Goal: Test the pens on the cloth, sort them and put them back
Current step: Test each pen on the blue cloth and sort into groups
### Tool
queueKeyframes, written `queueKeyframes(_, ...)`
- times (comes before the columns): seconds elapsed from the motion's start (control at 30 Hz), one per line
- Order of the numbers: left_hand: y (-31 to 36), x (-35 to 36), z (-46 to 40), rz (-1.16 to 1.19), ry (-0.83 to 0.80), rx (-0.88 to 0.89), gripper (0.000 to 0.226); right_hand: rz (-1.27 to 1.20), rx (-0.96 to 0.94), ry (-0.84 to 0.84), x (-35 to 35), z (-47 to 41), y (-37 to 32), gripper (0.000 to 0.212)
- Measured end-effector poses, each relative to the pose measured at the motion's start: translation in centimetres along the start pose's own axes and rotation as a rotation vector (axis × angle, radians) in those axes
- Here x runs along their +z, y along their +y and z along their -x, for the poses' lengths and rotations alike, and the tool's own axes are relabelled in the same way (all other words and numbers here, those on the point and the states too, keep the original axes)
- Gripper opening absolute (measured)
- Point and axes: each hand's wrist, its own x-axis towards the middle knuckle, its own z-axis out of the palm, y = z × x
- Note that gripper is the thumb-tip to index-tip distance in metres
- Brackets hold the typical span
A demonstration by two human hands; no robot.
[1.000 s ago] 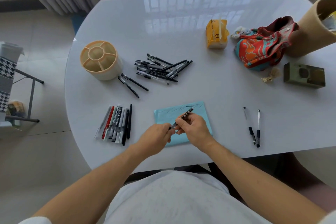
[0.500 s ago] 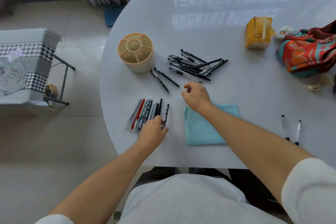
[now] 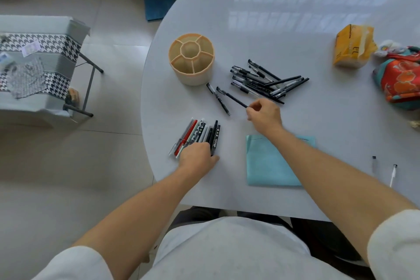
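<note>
My right hand [image 3: 263, 115] reaches past the blue cloth [image 3: 268, 166] and pinches the near end of a black pen [image 3: 231, 98] that lies on the white table [image 3: 329, 120]. A second pen with a checkered end [image 3: 218, 100] lies just left of it. Behind them is a loose pile of black pens [image 3: 261, 79]. My left hand [image 3: 197, 155] rests knuckles-up on the near ends of a tidy row of pens [image 3: 200, 133]; its fingertips are hidden. A beige divided pen holder [image 3: 191, 59] stands upright at the back left.
Two pens [image 3: 384, 167] lie right of the cloth, partly behind my right forearm. A yellow packet [image 3: 352, 46] and a colourful cloth bag [image 3: 400, 79] sit at the far right. A small side table with houndstooth fabric [image 3: 34, 63] stands off the table's left edge.
My left hand laid the spotted pen at the right end of the sorted row. My right hand left the cloth, went forward and took the end of a black pen.
</note>
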Motion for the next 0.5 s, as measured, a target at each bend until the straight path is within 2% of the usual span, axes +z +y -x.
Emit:
queueKeyframes(0.13,0.6,-0.2,0.0,0.089,0.078,0.028,0.033,-0.389,0.111,0.065,-3.8,4.3,3.0,0.008)
queueKeyframes(0.27,3.2,-0.9,-0.1,0.33,0.242,0.179,0.023,-0.518,0.142,0.04,-7.5,8.6,6.2,0.01)
queueKeyframes(0.3,4.1,-1.1,-0.2,0.388,0.254,0.237,0.028,-0.538,0.145,0.034,-8.2,9.5,6.9,0.013)
queueKeyframes(0.37,6.1,-1.5,-0.5,0.416,0.2,0.366,0.04,-0.582,0.144,0.021,-9.4,10.9,8.0,0.02)
queueKeyframes(0.5,9.7,-1.6,-0.7,0.257,0.015,0.531,0.024,-0.738,0.17,0.019,-10.5,12.3,9.4,0.021)
